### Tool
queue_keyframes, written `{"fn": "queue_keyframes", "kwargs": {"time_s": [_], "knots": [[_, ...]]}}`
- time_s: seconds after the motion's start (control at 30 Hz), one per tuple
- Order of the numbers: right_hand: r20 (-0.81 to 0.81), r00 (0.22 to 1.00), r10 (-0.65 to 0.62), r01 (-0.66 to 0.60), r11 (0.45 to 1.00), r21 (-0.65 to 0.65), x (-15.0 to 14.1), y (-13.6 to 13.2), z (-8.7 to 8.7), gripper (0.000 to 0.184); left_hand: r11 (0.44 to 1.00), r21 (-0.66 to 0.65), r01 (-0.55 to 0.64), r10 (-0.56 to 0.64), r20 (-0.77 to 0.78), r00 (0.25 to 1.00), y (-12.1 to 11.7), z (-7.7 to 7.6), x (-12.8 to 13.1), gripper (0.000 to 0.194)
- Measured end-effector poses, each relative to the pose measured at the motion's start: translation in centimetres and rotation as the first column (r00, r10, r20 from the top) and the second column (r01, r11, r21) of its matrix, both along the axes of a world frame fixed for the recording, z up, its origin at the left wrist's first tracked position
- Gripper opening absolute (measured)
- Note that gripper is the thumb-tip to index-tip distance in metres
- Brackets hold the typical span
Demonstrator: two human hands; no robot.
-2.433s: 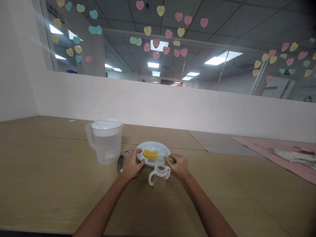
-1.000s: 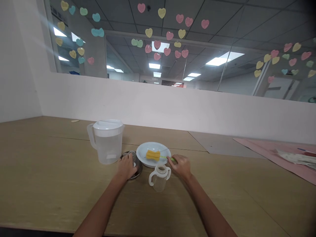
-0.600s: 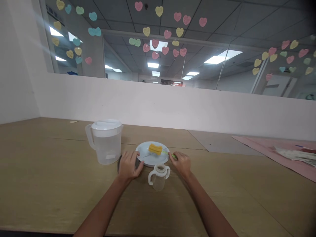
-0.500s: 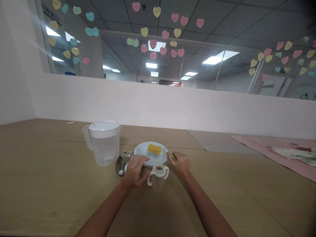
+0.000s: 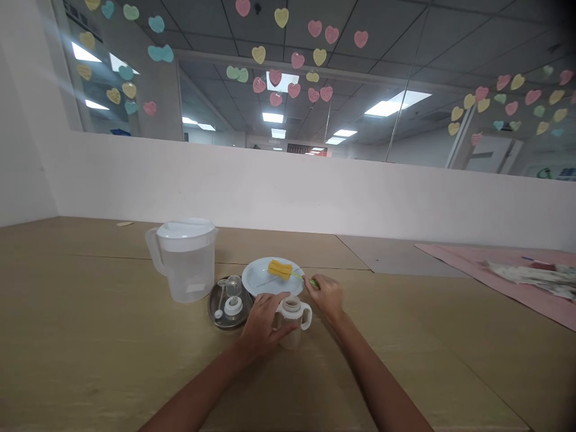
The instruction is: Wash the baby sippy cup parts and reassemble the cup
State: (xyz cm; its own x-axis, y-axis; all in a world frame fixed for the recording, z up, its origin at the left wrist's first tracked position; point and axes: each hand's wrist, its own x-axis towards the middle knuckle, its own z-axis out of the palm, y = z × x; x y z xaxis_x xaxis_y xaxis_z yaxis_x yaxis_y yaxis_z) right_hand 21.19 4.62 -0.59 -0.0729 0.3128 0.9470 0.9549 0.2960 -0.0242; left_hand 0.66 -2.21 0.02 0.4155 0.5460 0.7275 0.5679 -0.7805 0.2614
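Notes (image 5: 275, 77) at twelve o'clock are illegible; at six, our left hand (image 5: 265, 323) is spread partly around the clear, white-handled baby bottle (image 5: 294, 313), our right hand (image 5: 326, 295) pinching the yellow sponge brush (image 5: 279, 269) by its green handle (image 5: 314, 283).

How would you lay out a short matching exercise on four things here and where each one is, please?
1. yellow sponge brush
2. lidded pitcher
3. white ring-shaped piece
4. handled bottle

A. in the metal tray
B. behind the thumb of the left hand
C. over the plate, held in the right hand
D. left of the tray

Pairs: 1-C; 2-D; 3-A; 4-B
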Motion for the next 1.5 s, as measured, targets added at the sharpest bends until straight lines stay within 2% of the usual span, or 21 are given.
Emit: {"fn": "queue_keyframes", "kwargs": {"time_s": [0.1,0.2,0.3,0.43,0.57,0.63,0.73,0.83,0.9,0.97,1.07,1.17,1.27,1.37,1.43,1.5], "knots": [[-0.035,0.999,0.005,-0.005,1.000,-0.013,0.0,-0.1,0.1,0.039,0.998,-0.060,-0.013,0.023,0.174,0.984,0.1,-0.1,-0.1,0.059],[-0.081,0.997,0.014,-0.018,0.999,-0.044,0.0,-0.2,0.3,0.041,0.994,-0.046,-0.095,0.105,0.351,0.930,0.6,0.0,-0.5,0.069],[-0.136,0.990,0.040,-0.051,0.996,-0.077,0.0,-0.5,0.6,0.039,0.977,0.019,-0.211,0.181,0.446,0.877,1.4,0.4,-1.3,0.062],[-0.274,0.959,0.066,-0.094,0.992,-0.089,-0.1,-0.9,1.0,0.036,0.929,0.022,-0.370,0.315,0.480,0.819,2.3,0.9,-2.6,0.054],[-0.462,0.877,0.132,-0.189,0.979,-0.079,-0.5,-1.5,1.3,0.040,0.889,0.080,-0.450,0.375,0.436,0.818,2.7,1.7,-3.3,0.049],[-0.453,0.873,0.181,-0.228,0.972,-0.050,-0.7,-1.8,1.4,0.040,0.873,0.115,-0.474,0.394,0.409,0.823,2.7,2.1,-3.4,0.047],[-0.250,0.942,0.224,-0.233,0.972,-0.008,-1.0,-2.2,1.4,0.038,0.837,0.162,-0.523,0.441,0.368,0.819,2.8,2.5,-3.8,0.043],[0.025,0.987,0.160,-0.161,0.985,0.057,-0.6,-2.4,1.6,0.036,0.814,0.230,-0.534,0.476,0.263,0.839,2.9,2.4,-4.5,0.036],[0.149,0.986,0.072,-0.090,0.989,0.117,-0.4,-2.5,1.7,0.034,0.833,0.309,-0.460,0.442,0.130,0.888,3.1,2.1,-5.1,0.035],[0.218,0.976,0.015,-0.050,0.987,0.153,-0.5,-2.7,1.7,0.033,0.856,0.395,-0.334,0.371,-0.019,0.929,3.2,1.9,-5.3,0.035],[0.277,0.961,0.021,-0.067,0.985,0.156,-1.6,-3.0,1.5,0.031,0.865,0.464,-0.194,0.291,-0.147,0.945,3.2,1.6,-4.8,0.038],[0.308,0.949,0.068,-0.119,0.982,0.150,-2.9,-3.2,1.4,0.029,0.874,0.462,-0.149,0.255,-0.175,0.951,3.1,1.6,-4.0,0.038],[0.283,0.956,0.074,-0.122,0.980,0.155,-2.7,-2.9,1.6,0.029,0.862,0.460,-0.214,0.306,-0.134,0.943,3.1,1.8,-4.2,0.039],[0.218,0.976,0.028,-0.058,0.989,0.134,-0.9,-2.1,1.5,0.033,0.828,0.451,-0.334,0.404,-0.066,0.912,3.4,2.1,-5.0,0.040],[0.144,0.989,-0.018,0.007,0.997,0.074,0.6,-1.4,1.3,0.037,0.816,0.419,-0.399,0.455,-0.040,0.889,3.6,2.2,-5.5,0.040],[0.006,0.994,-0.107,0.107,0.993,-0.047,1.8,-0.7,1.1,0.039,0.801,0.371,-0.470,0.503,0.006,0.864,3.8,2.3,-5.8,0.038]]}}
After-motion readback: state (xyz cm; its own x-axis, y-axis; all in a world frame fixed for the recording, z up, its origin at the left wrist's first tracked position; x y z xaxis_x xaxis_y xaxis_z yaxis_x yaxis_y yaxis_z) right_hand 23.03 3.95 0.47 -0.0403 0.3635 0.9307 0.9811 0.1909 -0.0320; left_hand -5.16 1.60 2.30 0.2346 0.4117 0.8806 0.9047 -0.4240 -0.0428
